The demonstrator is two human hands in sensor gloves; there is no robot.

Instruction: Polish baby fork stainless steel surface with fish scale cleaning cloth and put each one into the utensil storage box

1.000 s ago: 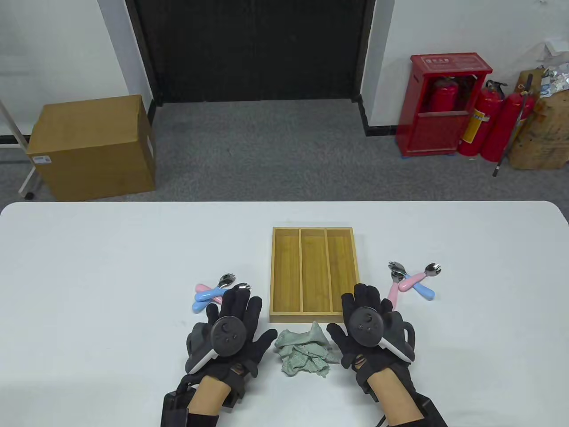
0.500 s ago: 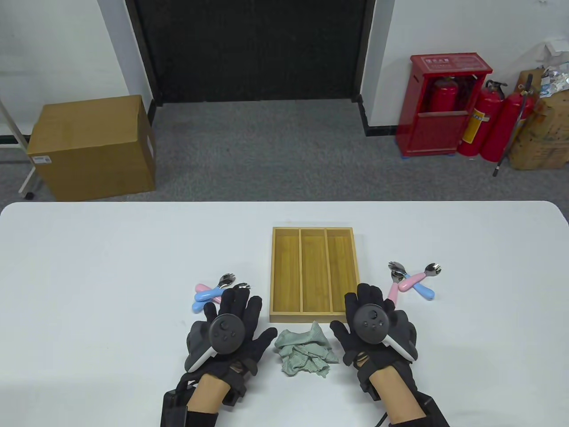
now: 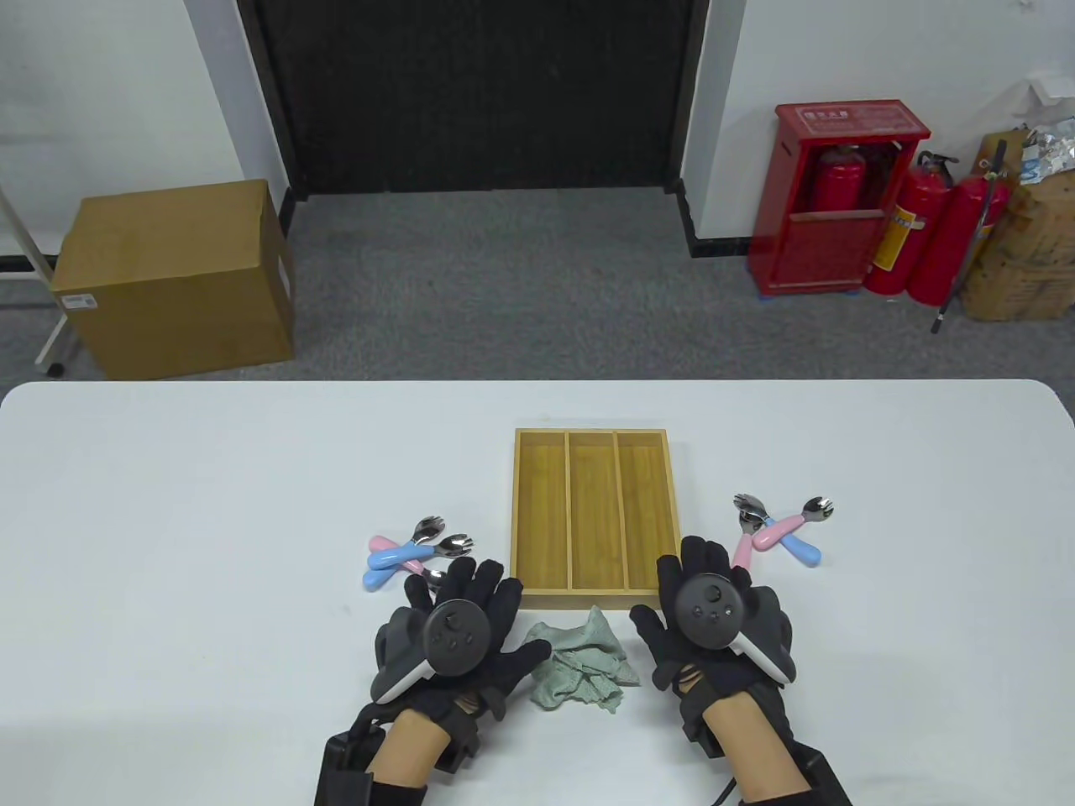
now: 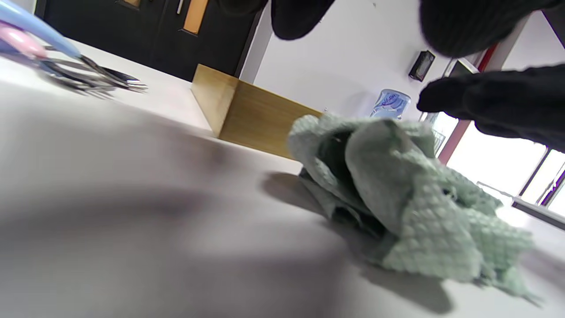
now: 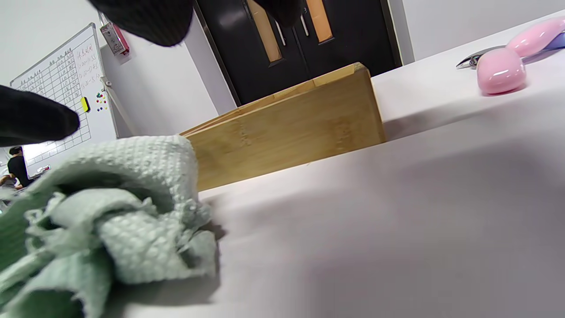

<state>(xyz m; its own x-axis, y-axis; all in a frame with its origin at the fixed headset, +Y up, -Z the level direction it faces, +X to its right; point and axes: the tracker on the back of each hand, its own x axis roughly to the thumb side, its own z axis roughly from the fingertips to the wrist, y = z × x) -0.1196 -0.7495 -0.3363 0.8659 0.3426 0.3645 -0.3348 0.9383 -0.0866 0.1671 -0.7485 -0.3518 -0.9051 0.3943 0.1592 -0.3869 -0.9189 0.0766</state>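
White worktop, box empty, nothing polished yet.
Left hand has shifted rightward, thumb now touching cloth; both hands' fingers released. Forks lie beyond left fingertips; pickup likely next.

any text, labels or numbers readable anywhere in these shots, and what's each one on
None reads clearly.
Red extinguisher cabinet: pale characters along the top, too small to read.
Cardboard box: white label at its lower left, print too small.
Extinguisher: yellow label, illegible.
Whiteboard: a handwritten grid of entries, blurred.
Water bottle: blue label, blurred.
Utensil box, cloth and forks: no markings visible.
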